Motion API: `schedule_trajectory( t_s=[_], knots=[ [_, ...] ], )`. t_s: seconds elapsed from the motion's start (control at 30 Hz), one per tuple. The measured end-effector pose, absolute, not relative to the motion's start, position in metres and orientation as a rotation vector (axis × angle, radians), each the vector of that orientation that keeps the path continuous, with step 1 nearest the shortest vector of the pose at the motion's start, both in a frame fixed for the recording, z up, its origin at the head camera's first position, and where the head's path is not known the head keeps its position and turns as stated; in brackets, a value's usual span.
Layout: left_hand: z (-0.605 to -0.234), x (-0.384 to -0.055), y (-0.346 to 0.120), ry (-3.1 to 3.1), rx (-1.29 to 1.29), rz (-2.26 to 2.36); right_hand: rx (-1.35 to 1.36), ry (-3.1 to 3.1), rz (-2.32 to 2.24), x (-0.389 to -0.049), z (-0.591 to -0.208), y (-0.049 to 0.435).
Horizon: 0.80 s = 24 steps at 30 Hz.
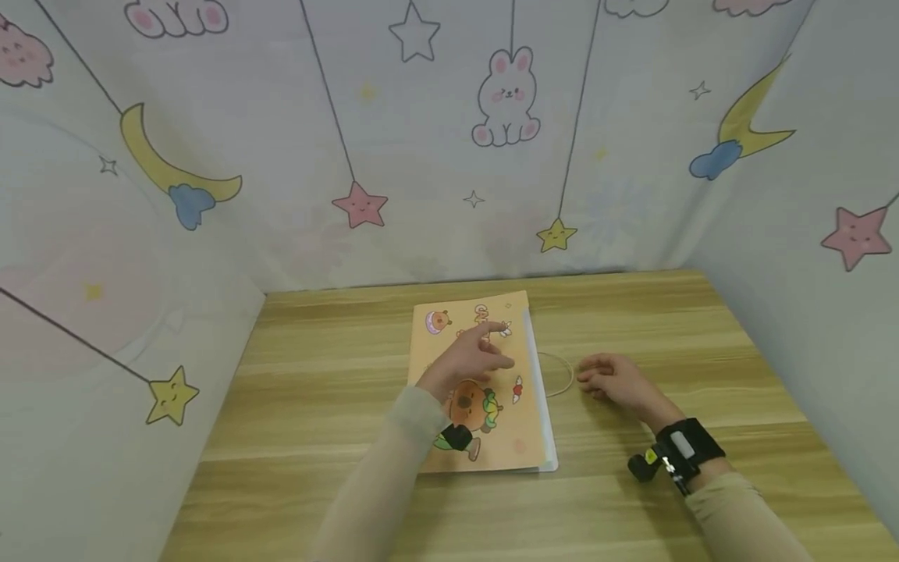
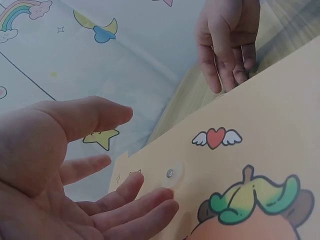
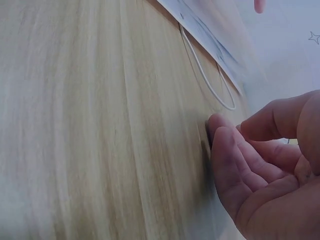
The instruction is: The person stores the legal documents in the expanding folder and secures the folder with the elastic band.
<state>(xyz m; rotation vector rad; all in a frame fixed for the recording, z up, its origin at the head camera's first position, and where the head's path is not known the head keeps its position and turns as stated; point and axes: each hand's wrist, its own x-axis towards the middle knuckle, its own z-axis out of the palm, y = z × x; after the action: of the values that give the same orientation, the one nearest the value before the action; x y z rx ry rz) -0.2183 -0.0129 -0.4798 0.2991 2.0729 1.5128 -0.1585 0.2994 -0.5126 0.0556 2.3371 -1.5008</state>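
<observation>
An orange folder (image 1: 523, 433) printed with cartoon capybaras lies flat on the table, white sheets or an inner layer showing along its right edge. A thin elastic loop (image 3: 201, 70) sticks out from that edge onto the wood. Over the cover is my left hand (image 1: 469, 363), fingers spread and holding nothing. In the left wrist view, its fingertips are near a round clear disc with a metal stud (image 2: 170, 173). My right hand (image 1: 618, 384) is beside the loop with its fingers loosely bent, apart from the cord and with nothing between them.
The wooden table (image 1: 309, 390) meets pale cloth walls (image 1: 435, 148) printed with stars, moons and a rabbit at the back and both sides. A black strap with a small camera (image 1: 681, 453) is around the right wrist.
</observation>
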Motion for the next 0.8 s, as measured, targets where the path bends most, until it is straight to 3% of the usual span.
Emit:
schedule_trajectory(
  t_s=[0.3,0.57,0.8],
  knots=[
    [-0.485,-0.22,-0.037,2.234,0.47,1.469,0.08,2.266,-1.551,-0.166,-0.513,0.294],
    [-0.5,-0.218,-0.054,2.826,0.781,0.69,0.112,2.093,-1.697,-0.169,-0.513,0.288],
    [-0.514,-0.207,-0.058,2.816,0.826,0.496,0.077,1.983,-1.783,-0.171,-0.517,0.278]
  ],
)
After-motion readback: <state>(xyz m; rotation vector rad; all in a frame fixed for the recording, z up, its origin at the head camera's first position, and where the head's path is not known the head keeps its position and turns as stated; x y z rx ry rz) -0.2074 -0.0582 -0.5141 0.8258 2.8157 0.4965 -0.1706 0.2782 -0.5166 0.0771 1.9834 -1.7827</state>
